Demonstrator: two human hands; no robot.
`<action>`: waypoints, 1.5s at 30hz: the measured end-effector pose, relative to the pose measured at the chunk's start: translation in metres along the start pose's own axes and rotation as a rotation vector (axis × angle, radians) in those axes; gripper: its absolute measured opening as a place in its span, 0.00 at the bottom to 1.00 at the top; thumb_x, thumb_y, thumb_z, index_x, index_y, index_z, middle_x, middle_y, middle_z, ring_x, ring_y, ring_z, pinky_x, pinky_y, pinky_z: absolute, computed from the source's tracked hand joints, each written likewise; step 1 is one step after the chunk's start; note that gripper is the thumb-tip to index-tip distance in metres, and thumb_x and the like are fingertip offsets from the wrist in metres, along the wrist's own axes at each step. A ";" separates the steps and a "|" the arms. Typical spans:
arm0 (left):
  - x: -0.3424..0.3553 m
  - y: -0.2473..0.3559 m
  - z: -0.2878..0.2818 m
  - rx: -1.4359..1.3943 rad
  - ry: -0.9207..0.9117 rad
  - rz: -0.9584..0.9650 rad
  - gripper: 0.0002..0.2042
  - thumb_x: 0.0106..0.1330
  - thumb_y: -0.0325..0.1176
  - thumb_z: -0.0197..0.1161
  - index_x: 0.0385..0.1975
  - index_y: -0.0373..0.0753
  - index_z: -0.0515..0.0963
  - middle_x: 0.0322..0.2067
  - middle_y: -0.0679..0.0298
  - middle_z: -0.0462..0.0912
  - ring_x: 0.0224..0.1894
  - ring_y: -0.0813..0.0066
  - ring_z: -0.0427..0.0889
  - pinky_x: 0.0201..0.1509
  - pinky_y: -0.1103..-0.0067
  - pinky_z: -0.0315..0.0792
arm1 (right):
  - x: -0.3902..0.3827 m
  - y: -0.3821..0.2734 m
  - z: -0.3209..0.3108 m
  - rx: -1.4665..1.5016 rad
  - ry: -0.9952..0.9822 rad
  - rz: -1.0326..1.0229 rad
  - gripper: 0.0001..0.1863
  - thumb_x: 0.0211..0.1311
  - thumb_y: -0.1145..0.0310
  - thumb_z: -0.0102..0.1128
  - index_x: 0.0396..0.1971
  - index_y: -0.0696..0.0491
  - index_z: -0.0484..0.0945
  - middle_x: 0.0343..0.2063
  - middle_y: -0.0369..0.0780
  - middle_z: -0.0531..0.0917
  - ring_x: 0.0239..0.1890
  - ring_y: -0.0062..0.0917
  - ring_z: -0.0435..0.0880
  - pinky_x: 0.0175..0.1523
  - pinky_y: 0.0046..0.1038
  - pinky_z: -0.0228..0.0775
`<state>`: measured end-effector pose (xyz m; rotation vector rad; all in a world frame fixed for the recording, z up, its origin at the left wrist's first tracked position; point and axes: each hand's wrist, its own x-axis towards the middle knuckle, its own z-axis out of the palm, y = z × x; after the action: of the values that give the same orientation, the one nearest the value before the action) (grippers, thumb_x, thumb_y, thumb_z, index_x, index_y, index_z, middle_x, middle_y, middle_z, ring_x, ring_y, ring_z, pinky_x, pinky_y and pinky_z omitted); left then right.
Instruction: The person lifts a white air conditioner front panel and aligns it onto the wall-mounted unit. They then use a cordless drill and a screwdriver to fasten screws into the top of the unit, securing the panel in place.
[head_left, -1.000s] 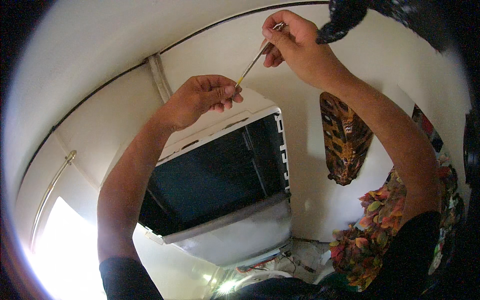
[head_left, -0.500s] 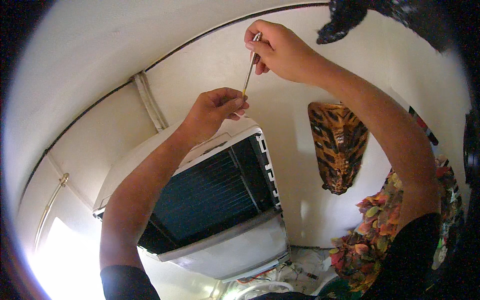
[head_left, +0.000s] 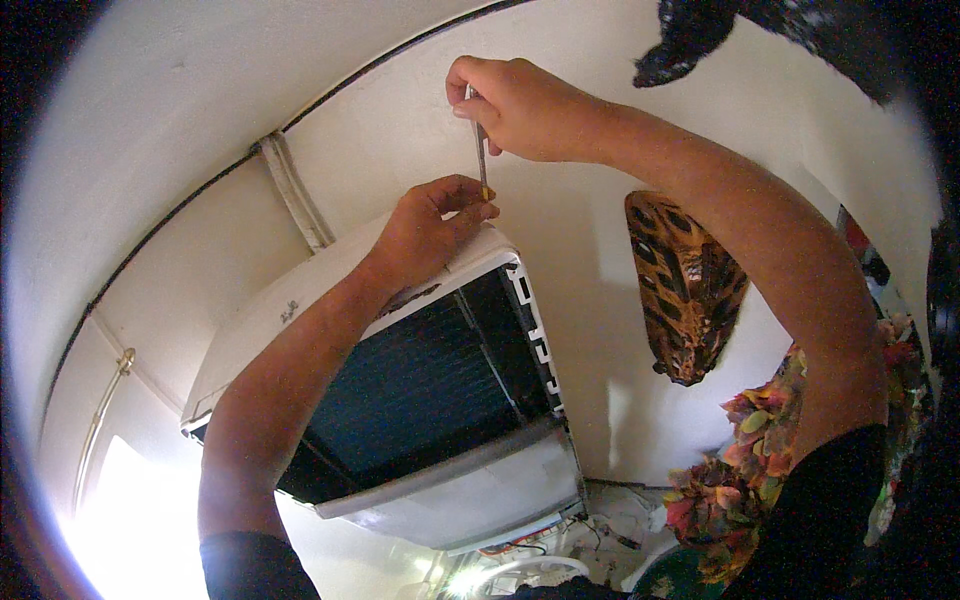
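Observation:
My right hand (head_left: 500, 110) grips the upper end of a slim metal rod tool (head_left: 481, 155), which stands nearly upright. My left hand (head_left: 440, 215) has its fingers closed around the tool’s yellow lower end, at the top edge of a white wall air-conditioner housing (head_left: 265, 315). The exact tip is hidden by my fingers. The unit’s dark finned interior (head_left: 400, 400) is exposed below my hands, with a slotted white frame (head_left: 530, 315) along its right side.
A brown-and-black patterned decoration (head_left: 680, 290) hangs right of the unit, above bunched autumn-coloured leaves (head_left: 735, 480). Black furry material (head_left: 700, 40) hangs at upper right. A vertical white conduit (head_left: 295, 190) and a brass rod (head_left: 100, 430) are on the left; cables (head_left: 540, 550) lie below.
My right hand has moved left and down, bringing the tool more upright. My left hand has shifted right and down onto the unit’s top edge.

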<state>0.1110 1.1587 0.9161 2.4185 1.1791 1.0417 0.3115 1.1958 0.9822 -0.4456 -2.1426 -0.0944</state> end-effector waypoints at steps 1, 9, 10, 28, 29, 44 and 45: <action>0.000 0.000 0.000 0.015 -0.004 0.006 0.11 0.70 0.31 0.61 0.46 0.30 0.78 0.41 0.60 0.86 0.46 0.74 0.83 0.56 0.75 0.74 | 0.000 0.001 0.002 -0.019 0.011 -0.042 0.08 0.72 0.67 0.51 0.40 0.57 0.70 0.21 0.42 0.79 0.21 0.27 0.84 0.27 0.31 0.75; -0.001 0.003 -0.001 0.082 -0.028 -0.083 0.11 0.69 0.33 0.61 0.42 0.30 0.81 0.40 0.58 0.87 0.46 0.73 0.84 0.59 0.74 0.73 | 0.000 0.005 0.010 0.036 -0.090 0.051 0.09 0.71 0.67 0.52 0.40 0.57 0.71 0.23 0.45 0.82 0.24 0.32 0.85 0.31 0.35 0.76; -0.001 0.004 -0.002 0.089 -0.030 -0.090 0.12 0.69 0.33 0.62 0.42 0.30 0.81 0.40 0.58 0.87 0.46 0.73 0.84 0.59 0.74 0.73 | 0.000 0.005 0.011 0.046 -0.109 0.057 0.09 0.72 0.67 0.51 0.40 0.57 0.70 0.21 0.43 0.80 0.22 0.28 0.84 0.28 0.33 0.76; 0.000 -0.007 0.002 -0.056 -0.011 -0.089 0.13 0.73 0.38 0.58 0.42 0.33 0.79 0.35 0.61 0.87 0.38 0.79 0.81 0.47 0.79 0.74 | 0.015 -0.012 0.011 -0.086 -0.293 0.071 0.10 0.69 0.65 0.56 0.38 0.58 0.73 0.24 0.43 0.82 0.24 0.28 0.85 0.30 0.34 0.75; 0.000 -0.005 0.002 -0.033 -0.006 -0.083 0.13 0.73 0.38 0.58 0.41 0.33 0.79 0.35 0.61 0.87 0.38 0.79 0.81 0.47 0.79 0.74 | 0.015 -0.014 0.009 -0.088 -0.295 0.038 0.10 0.69 0.65 0.56 0.37 0.58 0.73 0.23 0.43 0.82 0.24 0.28 0.85 0.30 0.34 0.75; 0.006 -0.008 0.003 -0.084 -0.048 -0.081 0.16 0.75 0.38 0.55 0.46 0.29 0.79 0.38 0.59 0.87 0.43 0.74 0.83 0.53 0.77 0.74 | 0.054 -0.016 -0.008 -0.301 -0.673 0.194 0.19 0.64 0.57 0.58 0.34 0.61 0.79 0.24 0.47 0.84 0.24 0.32 0.84 0.31 0.37 0.76; 0.006 -0.007 0.002 -0.059 -0.028 -0.138 0.16 0.75 0.38 0.54 0.46 0.29 0.79 0.37 0.59 0.87 0.42 0.75 0.83 0.53 0.77 0.74 | 0.056 -0.018 -0.009 -0.401 -0.673 0.201 0.19 0.64 0.56 0.58 0.34 0.61 0.80 0.26 0.47 0.84 0.24 0.32 0.84 0.31 0.37 0.76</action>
<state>0.1109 1.1677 0.9143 2.2638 1.2669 0.9834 0.2836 1.1926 1.0347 -1.0409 -2.7246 -0.2971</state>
